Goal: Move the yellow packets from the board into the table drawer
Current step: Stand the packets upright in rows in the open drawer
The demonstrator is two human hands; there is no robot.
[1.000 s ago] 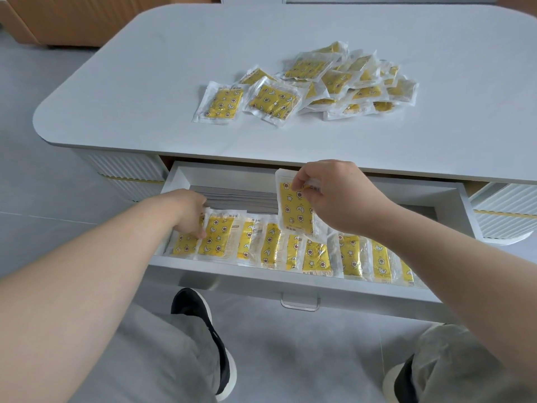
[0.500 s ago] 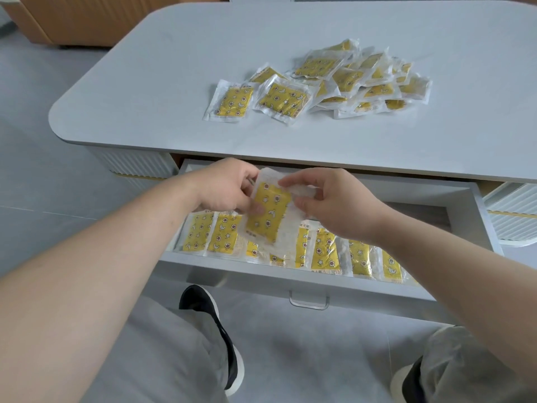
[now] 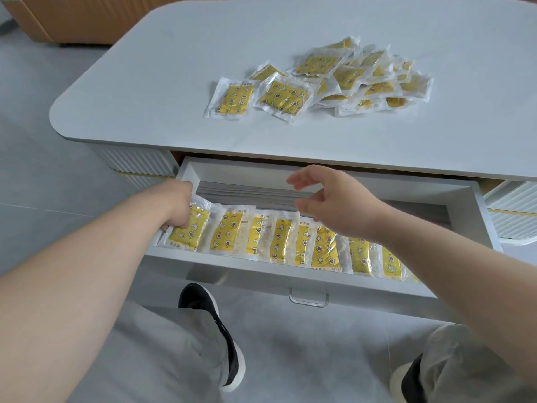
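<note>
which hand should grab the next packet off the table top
Probably right: the right hand hovers open and empty, nearer the pile; the left hand holds a packet in the drawer.

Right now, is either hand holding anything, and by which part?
The left hand holds the leftmost packet in the drawer by its upper-left edge. The right hand holds nothing, its fingers relaxed.

your forearms (image 3: 96,266) are bare. you wear loose, light grey trousers (image 3: 162,362) and black shoes (image 3: 212,324) with thick white soles (image 3: 232,386), the fabric creased at the knees.
</note>
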